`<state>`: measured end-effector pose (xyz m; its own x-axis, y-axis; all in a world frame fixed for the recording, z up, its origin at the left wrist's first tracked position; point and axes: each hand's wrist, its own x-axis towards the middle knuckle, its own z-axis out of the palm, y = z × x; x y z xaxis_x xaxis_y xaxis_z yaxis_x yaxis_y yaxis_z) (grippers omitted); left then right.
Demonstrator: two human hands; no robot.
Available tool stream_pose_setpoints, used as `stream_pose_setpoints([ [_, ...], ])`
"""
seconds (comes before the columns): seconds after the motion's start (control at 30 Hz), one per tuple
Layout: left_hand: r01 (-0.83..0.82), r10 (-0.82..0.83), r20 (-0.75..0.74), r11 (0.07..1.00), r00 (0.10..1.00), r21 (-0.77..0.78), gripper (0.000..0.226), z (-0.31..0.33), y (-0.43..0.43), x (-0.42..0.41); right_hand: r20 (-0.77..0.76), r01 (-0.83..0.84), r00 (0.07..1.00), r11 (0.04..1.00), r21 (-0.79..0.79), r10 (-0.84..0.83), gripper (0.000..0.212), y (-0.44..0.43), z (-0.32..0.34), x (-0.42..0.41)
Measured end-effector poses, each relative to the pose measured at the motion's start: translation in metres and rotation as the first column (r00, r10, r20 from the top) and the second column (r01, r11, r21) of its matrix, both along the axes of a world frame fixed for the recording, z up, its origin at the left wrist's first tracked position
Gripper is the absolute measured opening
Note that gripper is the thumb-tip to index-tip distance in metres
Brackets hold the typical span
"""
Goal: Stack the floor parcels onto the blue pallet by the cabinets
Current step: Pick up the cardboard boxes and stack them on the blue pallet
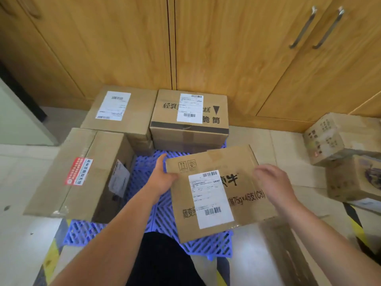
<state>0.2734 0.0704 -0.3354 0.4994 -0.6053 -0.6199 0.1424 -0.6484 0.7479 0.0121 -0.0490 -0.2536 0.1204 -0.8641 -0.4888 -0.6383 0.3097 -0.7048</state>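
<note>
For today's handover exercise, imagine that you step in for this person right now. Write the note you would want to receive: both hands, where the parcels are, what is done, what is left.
Hands: left hand grips the left edge of the labelled box; right hand is at its right edge, blurred, so contact is unclear.
Position: that box is over the front right of the blue pallet; whether it is fully set down cannot be told.
Done: three boxes on the pallet: back left, back right, front left.
Left: settle this box, then bring the cartons on the floor at right.
</note>
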Motion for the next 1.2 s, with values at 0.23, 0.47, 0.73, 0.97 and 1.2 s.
stream_pose_setpoints([
  [0.23, -0.24, 0.25, -0.102, 0.965, 0.963, 0.101, 0.023, -0.008, 0.01, -0.014, -0.107, 0.113, 0.99, 0.975, 0.19, -0.094, 0.074, -0.054, -0.059, 0.034],
  [0.47, -0.291, 0.292, -0.012, 0.956, 0.956, 0.023, 0.04, 0.048, 0.037, -0.001, 0.085, 0.221, 0.965, 0.944, 0.246, -0.248, 0.078, -0.005, 0.0, 0.028],
  [0.73, -0.361, 0.362, -0.002, 0.929, 0.932, -0.079, 0.04, 0.055, 0.103, -0.007, 0.32, 0.242, 0.905, 0.958, 0.154, -0.28, 0.041, 0.059, -0.025, 0.015],
  [0.97, -0.387, 0.365, -0.156, 0.911, 0.918, -0.146, 0.04, 0.033, 0.127, -0.006, 0.4, 0.125, 0.894, 0.969, 0.213, -0.203, 0.012, 0.083, -0.041, 0.025],
  [1.2, -0.356, 0.319, -0.196, 0.913, 0.927, -0.198, 0.046, 0.027, 0.095, 0.013, 0.35, 0.198, 0.915, 0.979, 0.051, -0.203, 0.025, 0.068, -0.06, 0.043],
])
